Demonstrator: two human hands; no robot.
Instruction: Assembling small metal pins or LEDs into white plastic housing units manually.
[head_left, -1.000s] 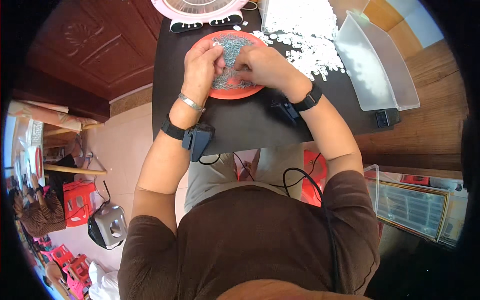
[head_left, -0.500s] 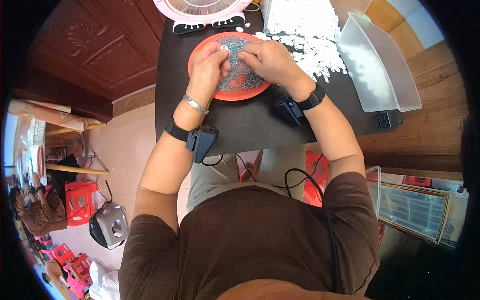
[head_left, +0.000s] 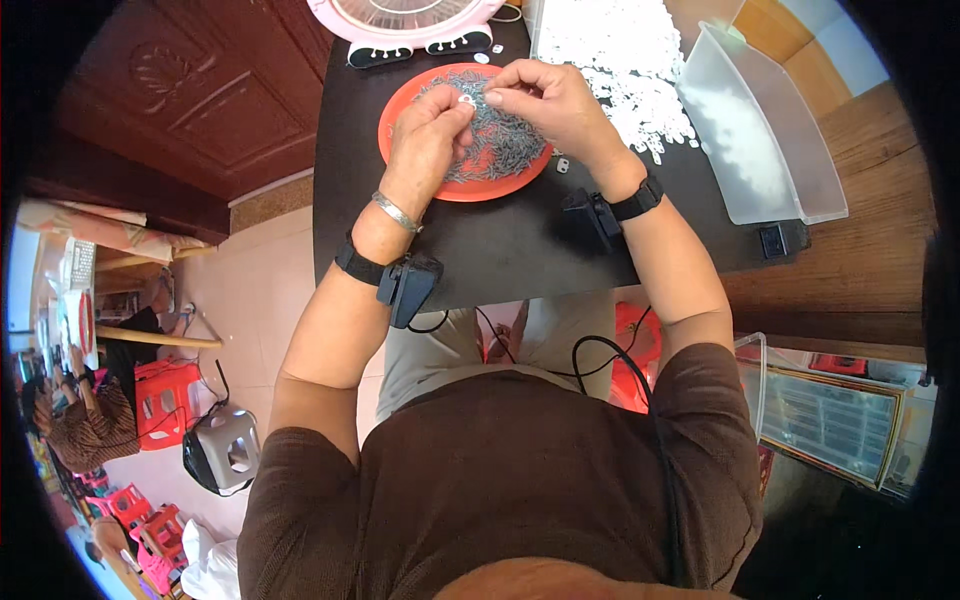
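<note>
Head view: left hand (head_left: 425,140) is pinching a white tab (head_left: 466,100) between thumb and index, holding it above the plate (head_left: 392,125); its other fingers are curling in. Right hand (head_left: 560,110) is hovering just right of the tab, thumb and index tips coming close together; can't tell if they're gripping anything, too small to see. Plate is sitting toward the left edge of the worktop (head_left: 490,260), carrying a spread of grey metal bits (head_left: 515,145), red bottom showing through in spots. White heap (head_left: 640,100) is lying right of the plate, spreading from the far edge. Clear bin (head_left: 750,150) is standing along the right edge. Pink fan (head_left: 405,15) is standing at the far left corner. Black box (head_left: 783,240) is sitting at the near right corner.
</note>
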